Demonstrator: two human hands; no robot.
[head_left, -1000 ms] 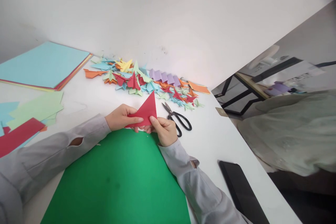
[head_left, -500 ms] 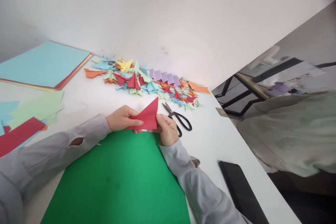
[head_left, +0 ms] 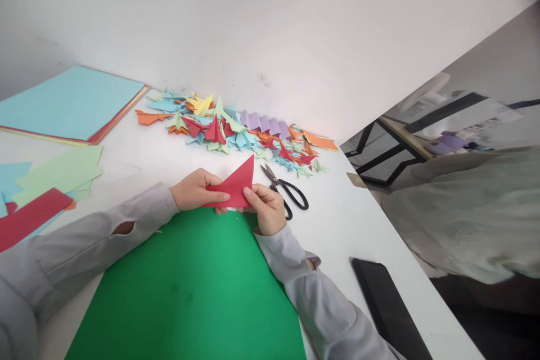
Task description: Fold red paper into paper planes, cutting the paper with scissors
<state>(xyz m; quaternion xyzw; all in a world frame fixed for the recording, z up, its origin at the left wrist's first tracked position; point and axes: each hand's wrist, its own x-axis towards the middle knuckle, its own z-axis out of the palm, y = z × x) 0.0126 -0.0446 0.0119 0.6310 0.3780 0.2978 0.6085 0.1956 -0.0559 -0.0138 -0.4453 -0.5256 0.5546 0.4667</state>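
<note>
Between my two hands is a red sheet of paper (head_left: 238, 183), folded so that one pointed corner stands up at its right side. My left hand (head_left: 195, 190) pinches its left end, thumb on the front face and fingertips showing below. On the right part of the paper, my right hand (head_left: 266, 208) presses its thumb near the edge, fingers curled behind. Both hands are over the far edge of a green sheet (head_left: 189, 287). Just beyond my right hand lie black-handled scissors (head_left: 287, 188), blades partly apart.
Folded paper pieces (head_left: 215, 130) in many colours lie along the wall. A stack of coloured sheets (head_left: 76, 104) is at the back left, with cut paper pieces (head_left: 59, 174) nearer. A black phone-like slab (head_left: 388, 298) rests at right. Beyond the table edge is another person's clothing (head_left: 472, 208).
My right thumb has slid left from the paper's right edge onto its face. My left hand and the paper have barely moved.
</note>
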